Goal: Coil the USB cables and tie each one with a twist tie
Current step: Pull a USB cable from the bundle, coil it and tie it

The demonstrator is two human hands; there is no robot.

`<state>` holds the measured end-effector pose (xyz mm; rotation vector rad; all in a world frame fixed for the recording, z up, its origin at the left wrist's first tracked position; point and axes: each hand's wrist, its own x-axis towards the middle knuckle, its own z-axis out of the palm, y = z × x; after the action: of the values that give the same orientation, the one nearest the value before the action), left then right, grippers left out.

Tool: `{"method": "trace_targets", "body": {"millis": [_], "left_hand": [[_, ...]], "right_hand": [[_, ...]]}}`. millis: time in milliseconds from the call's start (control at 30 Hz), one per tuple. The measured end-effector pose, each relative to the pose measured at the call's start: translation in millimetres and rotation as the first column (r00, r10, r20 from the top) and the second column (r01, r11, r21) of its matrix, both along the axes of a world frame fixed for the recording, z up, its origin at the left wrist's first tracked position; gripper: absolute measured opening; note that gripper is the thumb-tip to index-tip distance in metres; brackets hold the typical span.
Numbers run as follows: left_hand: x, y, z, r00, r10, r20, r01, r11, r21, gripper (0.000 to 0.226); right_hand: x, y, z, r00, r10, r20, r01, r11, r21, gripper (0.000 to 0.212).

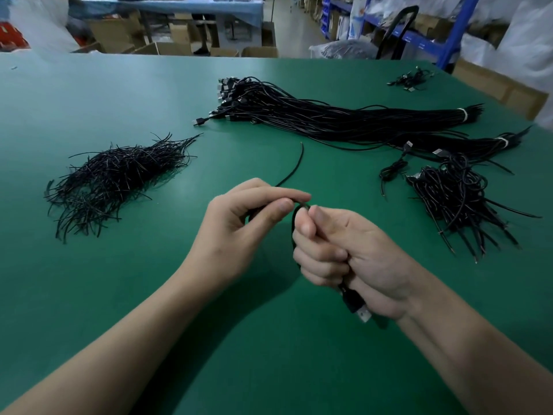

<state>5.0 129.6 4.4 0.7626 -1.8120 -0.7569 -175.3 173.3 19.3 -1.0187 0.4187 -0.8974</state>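
One cable is in work, and a neat coil depends on how the two hands share it. Toward the left edge of the tabletop (89, 280) lies a heap of twist ties (116, 178) (short black wires, loosely fanned), well apart from both hands; judging by that, tying comes later and winding is the step now.

Near the middle, closer to the near edge, the left hand (239, 232) pinches the cable (297, 166) between thumb and forefinger, its fingers (278, 193) curled in around the strand. The free tail rises from that pinch and curves toward the far edge, not touching anything else.

Just beside it, the right hand (344, 259) is closed in a fist around the loop, fingers pressed together over the strands, with a black arc showing at the top of the fist. The USB plug (357, 307) sticks out below the palm toward the near edge. How many turns sit inside the fist I cannot tell.

To do it well, the left hand should likely feed the tail round at the size of the existing loop, letting the strand slide through the pinch without kinking, while the right holds the turns flat and the plug end trapped. Little tail seems to remain, so a tie will be wanted soon.

Farther right, a bundle of straight cables (329, 121) stretches toward the far right corner, and a pile of coiled cables (457, 199) rests by the right edge.
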Motion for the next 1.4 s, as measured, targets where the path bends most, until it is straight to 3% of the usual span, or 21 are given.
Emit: {"method": "trace_targets", "body": {"millis": [167,300,400,500,600,733,800,900,1067,1267,1400], "left_hand": [[-11.3,6.8,-7.7,0.968,-0.056,0.244,0.039,0.997,0.074,0.021],[-17.3,11.0,-8.4,0.895,-0.079,0.439,0.080,0.997,0.018,0.032],[-20.8,13.2,-11.3,0.855,-0.094,0.509,0.113,0.994,-0.005,0.019],[-21.1,14.9,-12.2,0.829,-0.055,0.557,0.107,0.992,-0.060,0.024],[-20.0,17.2,-7.0,0.824,-0.003,0.567,0.113,0.981,-0.158,0.026],[-12.3,14.3,-0.1,0.875,0.095,0.475,0.052,0.957,-0.287,0.020],[-5.6,9.2,4.9,0.889,0.150,0.432,-0.005,0.948,-0.318,0.016],[2.5,4.5,11.5,0.933,0.171,0.315,-0.067,0.947,-0.315,0.015],[4.1,6.4,15.7,0.983,0.042,0.178,-0.005,0.979,-0.204,0.010],[7.9,2.5,10.3,0.997,-0.012,0.077,0.020,0.995,-0.096,0.012],[7.8,-3.3,6.4,0.999,0.019,-0.044,-0.019,1.000,0.014,0.004]], "right_hand": [[1.6,-7.3,2.3,0.953,-0.254,0.166,0.243,0.966,0.086,0.022],[2.9,-12.2,-1.8,0.846,-0.520,0.120,0.500,0.850,0.165,0.022],[2.1,-15.2,-6.1,0.803,-0.584,0.114,0.573,0.811,0.120,0.028],[1.0,-17.0,-9.8,0.765,-0.645,0.003,0.643,0.762,-0.074,0.030],[0.9,-16.3,-13.8,0.647,-0.736,-0.197,0.642,0.666,-0.380,0.029],[-0.4,-10.7,-16.4,0.427,-0.811,-0.400,0.435,0.572,-0.696,0.023],[-1.6,-9.6,-15.9,0.344,-0.810,-0.475,0.311,0.575,-0.757,0.023],[-1.2,-7.9,-14.9,0.406,-0.733,-0.546,0.214,0.657,-0.723,0.032],[0.3,-6.0,-9.0,0.734,-0.436,-0.521,0.214,0.876,-0.432,0.041],[-4.3,-4.0,-6.5,0.843,-0.112,-0.526,0.023,0.985,-0.174,0.051],[-5.8,-2.7,-5.8,0.941,-0.057,-0.333,0.037,0.997,-0.066,0.040]]}}
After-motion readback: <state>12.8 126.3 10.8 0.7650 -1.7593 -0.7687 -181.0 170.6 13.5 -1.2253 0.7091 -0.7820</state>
